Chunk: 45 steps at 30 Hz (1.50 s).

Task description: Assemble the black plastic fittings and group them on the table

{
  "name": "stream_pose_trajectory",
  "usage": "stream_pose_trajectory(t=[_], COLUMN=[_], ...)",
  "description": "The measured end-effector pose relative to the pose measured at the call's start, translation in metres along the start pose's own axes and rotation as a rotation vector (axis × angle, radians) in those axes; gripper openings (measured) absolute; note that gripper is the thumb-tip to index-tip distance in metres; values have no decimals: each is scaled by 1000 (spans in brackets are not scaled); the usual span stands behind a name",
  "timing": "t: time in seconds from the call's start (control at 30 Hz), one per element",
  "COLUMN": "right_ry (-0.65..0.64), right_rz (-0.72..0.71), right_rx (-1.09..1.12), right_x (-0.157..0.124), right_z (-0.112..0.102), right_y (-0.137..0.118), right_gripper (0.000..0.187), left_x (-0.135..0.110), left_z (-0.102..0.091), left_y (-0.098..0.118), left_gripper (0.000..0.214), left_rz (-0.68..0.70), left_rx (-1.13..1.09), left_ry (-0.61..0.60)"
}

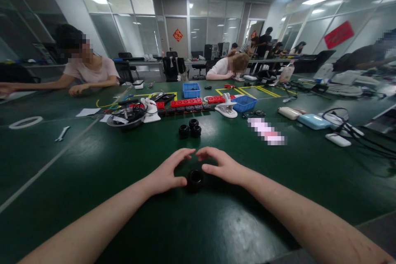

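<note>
A black ring-shaped part (196, 178), like a small tyre, lies on the green table with its hole facing up. My left hand (170, 171) curves around its left side, thumb and fingers apart, and holds nothing. On the other side my right hand (224, 166) is also open, its thumb close to the part's upper right edge; whether it touches cannot be made out. Just beyond my fingertips sits a small cluster of three similar black parts (189, 128), which look like little tyres or wheels.
Across the table's middle lie red blocks (186, 103), a metal bowl with cables (125, 120), a white clamp stand (227, 107) and blue bins (191, 90). A wrench (62, 133) and white ring (25, 122) lie left, a blue case (314, 121) right. Several people sit around.
</note>
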State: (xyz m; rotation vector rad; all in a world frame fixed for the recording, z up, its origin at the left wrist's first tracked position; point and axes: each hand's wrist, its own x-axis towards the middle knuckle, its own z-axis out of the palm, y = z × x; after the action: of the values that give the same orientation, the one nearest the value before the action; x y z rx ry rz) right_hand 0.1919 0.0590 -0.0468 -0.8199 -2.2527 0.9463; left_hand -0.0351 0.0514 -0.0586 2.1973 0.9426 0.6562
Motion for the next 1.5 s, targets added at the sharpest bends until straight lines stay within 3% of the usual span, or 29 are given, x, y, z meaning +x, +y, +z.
stream_pose_trajectory(t=[0.07, 0.13, 0.23, 0.33, 0.43, 0.63, 1.0, 1.2, 1.33, 1.5], right_ry=[-213, -311, -324, -318, -313, -287, -207, -177, -171, -218], right_rz=[114, 125, 39, -15, -32, -59, -6, -30, -55, -67], right_rx=[108, 100, -75, -266, -327, -288, -239, -262, -261, -252], right_x=[3, 6, 7, 8, 9, 9, 6, 5, 4, 4], right_z=[-9, -12, -6, 3, 8, 10, 16, 21, 21, 16], right_y=[11, 16, 15, 11, 12, 16, 16, 19, 25, 22], right_gripper=[57, 72, 71, 62, 57, 33, 43, 43, 47, 46], left_x=[1, 3, 7, 12, 17, 21, 18, 14, 10, 10], left_z=[-13, -24, -35, -34, -27, -15, 15, 32, 21, -11], left_y=[16, 37, 67, 82, 83, 72, 54, 57, 69, 82], left_gripper=[57, 43, 33, 43, 51, 35, 27, 24, 42, 34], left_rz=[5, 31, 58, 80, 115, 151, 7, -60, -22, 87], left_rx=[50, 102, 101, 139, 207, 329, 623, 667, 573, 321], left_ry=[55, -32, -226, -334, -365, -394, -49, 123, 55, -202])
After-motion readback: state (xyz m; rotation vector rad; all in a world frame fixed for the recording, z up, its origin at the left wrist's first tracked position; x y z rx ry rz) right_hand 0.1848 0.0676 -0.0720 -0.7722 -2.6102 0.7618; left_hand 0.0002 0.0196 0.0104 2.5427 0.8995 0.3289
